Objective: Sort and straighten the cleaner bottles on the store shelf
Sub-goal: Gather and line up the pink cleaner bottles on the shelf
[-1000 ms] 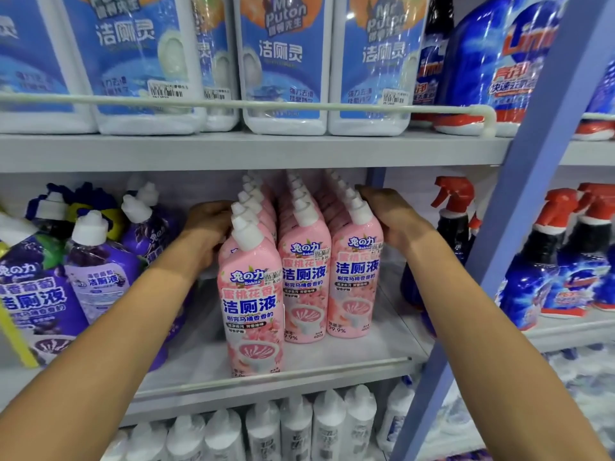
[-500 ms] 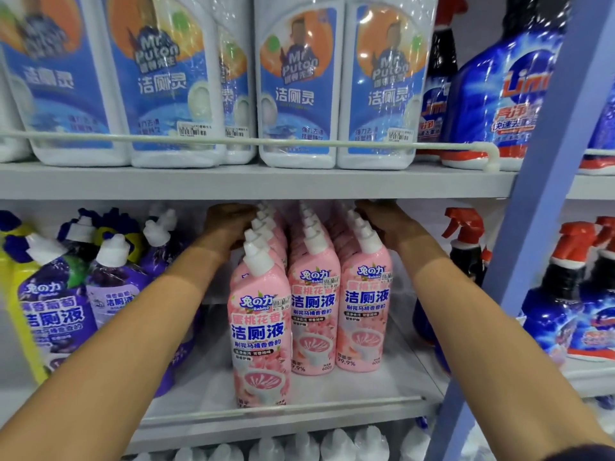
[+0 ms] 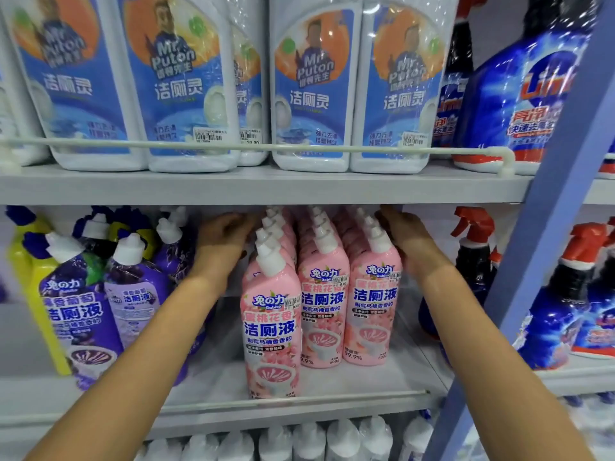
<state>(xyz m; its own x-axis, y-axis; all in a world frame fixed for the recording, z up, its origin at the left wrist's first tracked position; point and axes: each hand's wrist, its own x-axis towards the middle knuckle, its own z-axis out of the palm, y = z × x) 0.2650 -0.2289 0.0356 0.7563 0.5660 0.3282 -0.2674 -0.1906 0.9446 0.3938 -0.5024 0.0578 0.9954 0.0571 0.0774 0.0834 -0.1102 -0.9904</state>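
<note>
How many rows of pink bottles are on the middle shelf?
3: left row, standing furthest forward; middle row; right row. Bottles farther back are mostly hidden.

Single head-worn view, close to the middle shelf (image 3: 213, 384), facing forward, slightly downward

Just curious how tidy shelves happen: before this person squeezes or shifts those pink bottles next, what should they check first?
1. Hands flank the pink rows, left hand and right hand: ok.
2. Left hand's contact with the bottles: cannot tell, fingers hidden behind caps.
3. Front line even: not ok; the front left pink bottle stands nearer the shelf rail than the two beside it.
4. Pink labels face forward: ok.
5. Purple bottles upright: not ok, several lean.
</note>
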